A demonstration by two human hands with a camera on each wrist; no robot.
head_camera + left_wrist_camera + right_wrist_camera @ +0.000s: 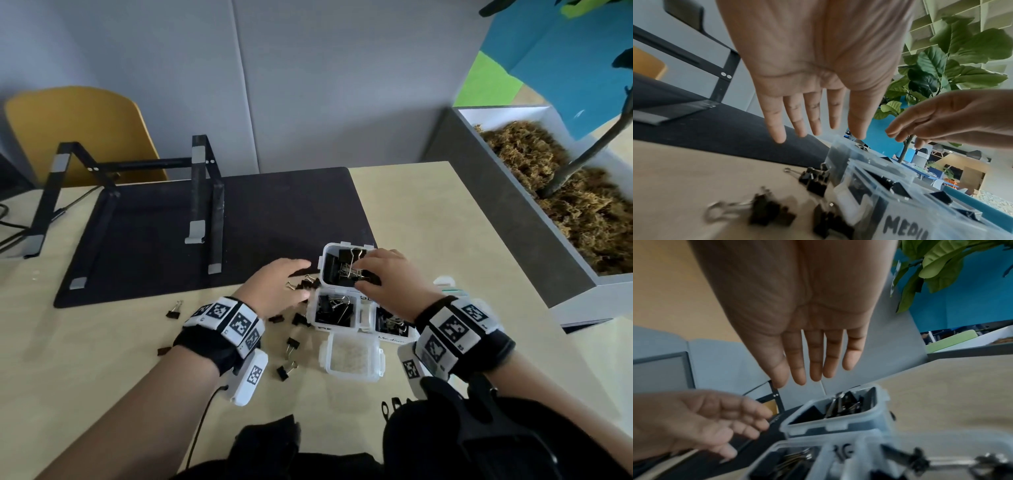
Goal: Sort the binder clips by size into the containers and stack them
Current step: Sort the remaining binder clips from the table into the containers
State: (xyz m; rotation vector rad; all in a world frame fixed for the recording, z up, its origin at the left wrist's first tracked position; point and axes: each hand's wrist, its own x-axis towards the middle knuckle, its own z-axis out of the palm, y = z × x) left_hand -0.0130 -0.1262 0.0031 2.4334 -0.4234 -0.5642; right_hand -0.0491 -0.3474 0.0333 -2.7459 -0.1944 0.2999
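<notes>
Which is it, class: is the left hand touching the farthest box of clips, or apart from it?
Apart. The right wrist view shows dark mat between the left hand and the box.

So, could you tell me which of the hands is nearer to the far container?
Right. The right hand hovers over the far container, fingers above its clips; the left hand is beside it, to its left, above the loose clips.

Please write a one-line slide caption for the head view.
Both open hands, left hand and right hand, reach around the clip-filled far container.
</notes>
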